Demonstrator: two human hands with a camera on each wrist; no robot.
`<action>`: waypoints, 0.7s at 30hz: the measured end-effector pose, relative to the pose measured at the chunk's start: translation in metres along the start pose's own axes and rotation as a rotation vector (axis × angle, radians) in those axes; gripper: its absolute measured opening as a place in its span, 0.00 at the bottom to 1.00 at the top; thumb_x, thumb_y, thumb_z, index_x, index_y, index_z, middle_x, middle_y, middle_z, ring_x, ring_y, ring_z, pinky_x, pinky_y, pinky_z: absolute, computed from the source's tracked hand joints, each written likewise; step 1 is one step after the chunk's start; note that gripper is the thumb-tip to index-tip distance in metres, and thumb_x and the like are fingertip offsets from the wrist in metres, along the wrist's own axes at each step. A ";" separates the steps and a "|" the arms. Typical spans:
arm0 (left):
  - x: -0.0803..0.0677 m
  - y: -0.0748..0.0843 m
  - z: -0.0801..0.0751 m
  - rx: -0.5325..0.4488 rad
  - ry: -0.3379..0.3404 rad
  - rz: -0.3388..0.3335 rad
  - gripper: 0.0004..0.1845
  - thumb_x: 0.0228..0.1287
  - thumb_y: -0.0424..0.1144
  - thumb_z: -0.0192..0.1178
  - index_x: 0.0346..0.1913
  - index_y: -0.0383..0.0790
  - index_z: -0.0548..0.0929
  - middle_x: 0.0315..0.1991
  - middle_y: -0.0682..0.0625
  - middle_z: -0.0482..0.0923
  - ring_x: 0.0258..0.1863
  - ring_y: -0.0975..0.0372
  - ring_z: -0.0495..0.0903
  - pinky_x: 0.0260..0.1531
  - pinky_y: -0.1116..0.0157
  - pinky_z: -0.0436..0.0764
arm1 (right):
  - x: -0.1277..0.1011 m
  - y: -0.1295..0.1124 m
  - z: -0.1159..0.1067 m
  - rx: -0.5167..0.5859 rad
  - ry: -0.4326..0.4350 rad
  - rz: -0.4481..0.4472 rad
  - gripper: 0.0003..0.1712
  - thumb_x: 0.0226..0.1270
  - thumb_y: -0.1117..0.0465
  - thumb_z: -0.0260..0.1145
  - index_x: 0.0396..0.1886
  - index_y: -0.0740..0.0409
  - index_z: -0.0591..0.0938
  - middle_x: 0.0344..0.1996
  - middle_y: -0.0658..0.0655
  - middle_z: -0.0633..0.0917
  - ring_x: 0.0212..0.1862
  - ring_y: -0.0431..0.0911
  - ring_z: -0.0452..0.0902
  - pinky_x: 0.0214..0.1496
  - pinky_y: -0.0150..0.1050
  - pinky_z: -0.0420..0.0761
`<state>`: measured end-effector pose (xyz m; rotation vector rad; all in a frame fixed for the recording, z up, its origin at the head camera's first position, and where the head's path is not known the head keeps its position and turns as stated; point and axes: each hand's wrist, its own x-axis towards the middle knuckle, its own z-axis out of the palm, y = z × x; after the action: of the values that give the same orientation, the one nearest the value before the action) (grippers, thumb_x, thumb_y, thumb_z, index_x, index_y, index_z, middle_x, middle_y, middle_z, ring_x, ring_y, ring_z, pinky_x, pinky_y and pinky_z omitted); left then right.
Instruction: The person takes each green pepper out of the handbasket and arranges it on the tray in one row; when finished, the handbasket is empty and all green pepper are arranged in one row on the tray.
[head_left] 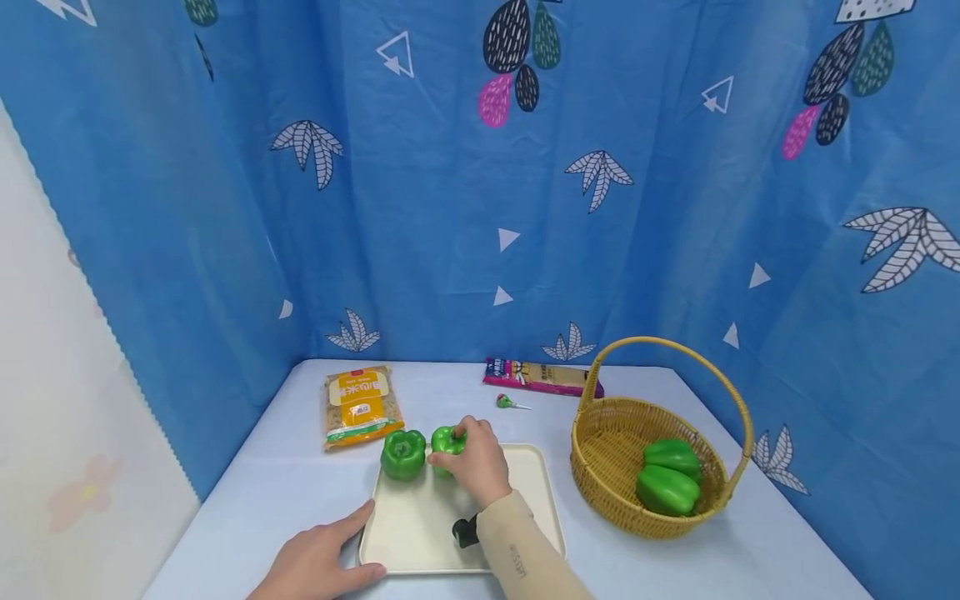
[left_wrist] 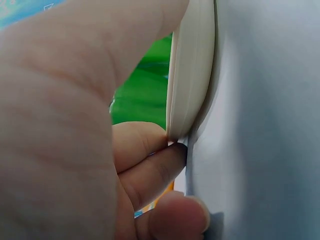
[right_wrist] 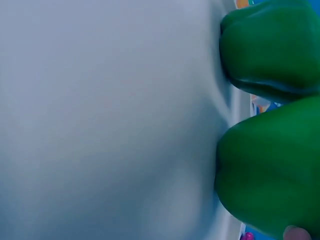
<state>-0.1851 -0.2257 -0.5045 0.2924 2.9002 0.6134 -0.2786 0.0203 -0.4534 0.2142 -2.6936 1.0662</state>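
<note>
My right hand (head_left: 480, 461) grips a green bell pepper (head_left: 444, 440) at the far side of a cream tray (head_left: 528, 475), its thumb on the pepper's left side. A fingertip (right_wrist: 297, 233) shows against the held pepper in the right wrist view. Just left of it, a second green bell pepper (head_left: 403, 455) stands on the tray's far left corner, stem end up. My left hand (head_left: 318, 554) touches the tray's left rim with thumb and fingers spread; the left wrist view shows fingertips right at the rim.
To the right stands a wicker basket (head_left: 611, 508) with a tall handle, holding two green peppers (head_left: 667, 490). At the back lie a bag of yellow grain (head_left: 363, 404), a small lollipop (head_left: 506, 402) and a long noodle packet (head_left: 536, 375). A blue patterned curtain (head_left: 450, 208) hangs behind.
</note>
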 end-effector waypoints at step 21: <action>-0.001 0.002 0.001 0.012 0.023 0.004 0.55 0.36 0.80 0.53 0.67 0.49 0.67 0.54 0.50 0.77 0.45 0.54 0.78 0.39 0.47 0.77 | -0.005 0.002 0.001 0.018 -0.026 0.011 0.32 0.41 0.44 0.76 0.48 0.47 0.76 0.43 0.51 0.75 0.39 0.43 0.72 0.40 0.42 0.77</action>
<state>-0.1834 -0.2241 -0.5042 0.2944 2.9268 0.6035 -0.2743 0.0216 -0.4566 0.2182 -2.7123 1.0982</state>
